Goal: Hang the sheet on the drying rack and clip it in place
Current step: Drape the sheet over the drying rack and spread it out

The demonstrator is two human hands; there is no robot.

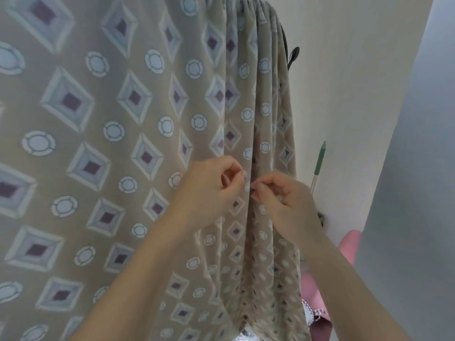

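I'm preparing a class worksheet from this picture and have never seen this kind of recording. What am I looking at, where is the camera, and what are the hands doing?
There is no machine here: a person wears a camera on the head, looking forward and down at their own hands. A patterned beige sheet hangs in front, gathered into folds at the right. The left hand and right hand each pinch a fold of it with a fingertip grip. No clip is visible. A green-handled pole leans on the wall behind.

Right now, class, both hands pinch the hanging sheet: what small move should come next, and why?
Probably draw the right hand rightward, spreading the sheet. Its right side hangs bunched in deep folds, the left hand pinches the same fold beside it, and no clip shows yet.
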